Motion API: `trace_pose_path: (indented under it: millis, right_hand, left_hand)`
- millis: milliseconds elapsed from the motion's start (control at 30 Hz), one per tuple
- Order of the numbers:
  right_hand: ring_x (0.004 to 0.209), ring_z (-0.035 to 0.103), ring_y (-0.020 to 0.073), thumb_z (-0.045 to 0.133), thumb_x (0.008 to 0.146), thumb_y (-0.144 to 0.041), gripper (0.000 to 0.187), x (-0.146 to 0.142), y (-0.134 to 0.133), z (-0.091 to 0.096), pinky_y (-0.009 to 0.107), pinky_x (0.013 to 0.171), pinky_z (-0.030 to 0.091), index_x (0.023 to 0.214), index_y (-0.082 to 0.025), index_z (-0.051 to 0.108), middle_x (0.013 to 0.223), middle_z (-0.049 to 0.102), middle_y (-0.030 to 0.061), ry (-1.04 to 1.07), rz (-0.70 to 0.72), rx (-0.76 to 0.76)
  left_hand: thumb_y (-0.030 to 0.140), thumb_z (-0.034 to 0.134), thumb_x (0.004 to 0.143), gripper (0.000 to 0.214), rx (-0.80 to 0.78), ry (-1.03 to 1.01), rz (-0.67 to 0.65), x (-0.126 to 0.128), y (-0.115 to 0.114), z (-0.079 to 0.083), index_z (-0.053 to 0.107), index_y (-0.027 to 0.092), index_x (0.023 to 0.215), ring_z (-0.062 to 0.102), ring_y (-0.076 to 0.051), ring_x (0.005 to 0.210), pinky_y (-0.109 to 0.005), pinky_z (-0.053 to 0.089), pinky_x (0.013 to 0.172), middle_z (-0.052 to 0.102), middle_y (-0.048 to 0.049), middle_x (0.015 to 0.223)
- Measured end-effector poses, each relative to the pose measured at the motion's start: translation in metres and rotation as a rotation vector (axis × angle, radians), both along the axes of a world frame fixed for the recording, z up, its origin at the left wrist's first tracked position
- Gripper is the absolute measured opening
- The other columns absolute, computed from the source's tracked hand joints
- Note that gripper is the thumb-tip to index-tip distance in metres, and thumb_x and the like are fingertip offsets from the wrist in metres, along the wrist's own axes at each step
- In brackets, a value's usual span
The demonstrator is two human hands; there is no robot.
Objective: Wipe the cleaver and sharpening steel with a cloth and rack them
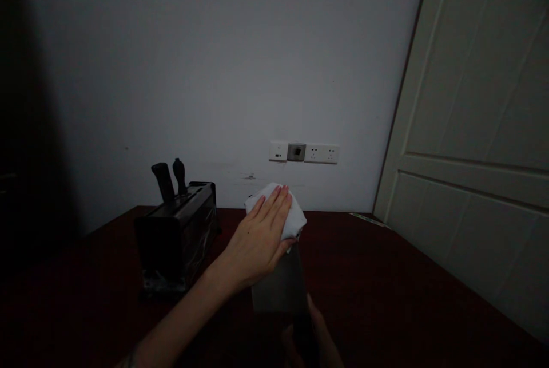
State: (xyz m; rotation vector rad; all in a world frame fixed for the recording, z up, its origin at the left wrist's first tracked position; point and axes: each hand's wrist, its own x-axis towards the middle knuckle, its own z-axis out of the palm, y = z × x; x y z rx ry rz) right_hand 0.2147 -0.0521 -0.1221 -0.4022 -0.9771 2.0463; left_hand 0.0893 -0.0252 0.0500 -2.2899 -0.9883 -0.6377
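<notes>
My right hand, low in the frame and deep in shadow, is wrapped round the dark handle of a cleaver. The cleaver's broad grey blade points away from me, over the table. Across the far part of the blade, my left hand presses a folded white cloth, its fingers laid over the top and its thumb along the near side. The blade's far end is hidden beneath the cloth and hand.
A black knife block stands on the left of the dark red table, two black knife handles rising from it. Behind is a pale wall with sockets. A panelled white door borders the right. Light is dim.
</notes>
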Motion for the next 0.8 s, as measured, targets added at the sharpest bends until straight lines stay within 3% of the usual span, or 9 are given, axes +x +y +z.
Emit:
trace_pose_path:
  millis: [200, 367, 567, 800]
  right_hand:
    - [0.026, 0.024, 0.0043, 0.034, 0.067, -0.079, 0.068, 0.003, -0.001, 0.008, 0.016, 0.030, 0.020, 0.034, -0.019, 0.034, 0.026, 0.024, -0.0065, 0.057, 0.049, 0.089]
    - [0.021, 0.021, 0.0039, 0.029, 0.067, -0.080, 0.071, 0.000, 0.003, 0.004, 0.015, 0.026, 0.016, 0.029, -0.020, 0.028, 0.022, 0.019, -0.0071, 0.132, 0.063, 0.092]
    - [0.017, 0.023, 0.0048, 0.042, 0.063, -0.078, 0.070, 0.005, 0.005, 0.013, 0.015, 0.021, 0.015, 0.025, -0.020, 0.029, 0.018, 0.022, -0.0055, 0.168, 0.165, 0.102]
    - [0.017, 0.027, 0.0050, 0.046, 0.063, -0.075, 0.068, 0.006, -0.003, 0.027, 0.014, 0.020, 0.017, 0.025, -0.020, 0.031, 0.018, 0.024, -0.0052, 0.193, 0.153, 0.046]
  left_hand:
    - [0.035, 0.032, 0.090, 0.062, 0.012, -0.033, 0.031, -0.006, 0.006, 0.003, 0.007, 0.009, 0.140, 0.004, -0.020, 0.136, -0.039, 0.018, 0.110, 0.010, -0.0128, 0.148]
    - [0.040, 0.030, 0.090, 0.063, 0.004, 0.027, 0.019, 0.012, 0.012, 0.002, 0.010, 0.007, 0.140, 0.001, -0.021, 0.136, -0.039, 0.016, 0.110, 0.008, -0.0141, 0.148]
    - [0.040, 0.028, 0.091, 0.062, -0.008, 0.040, 0.002, 0.014, 0.022, 0.013, 0.008, 0.007, 0.140, 0.000, -0.021, 0.136, -0.039, 0.015, 0.110, 0.007, -0.0137, 0.148]
    - [0.041, 0.031, 0.090, 0.064, 0.009, 0.120, -0.052, 0.019, 0.005, 0.010, 0.010, 0.007, 0.139, -0.003, -0.022, 0.136, -0.039, 0.012, 0.111, 0.005, -0.0132, 0.148]
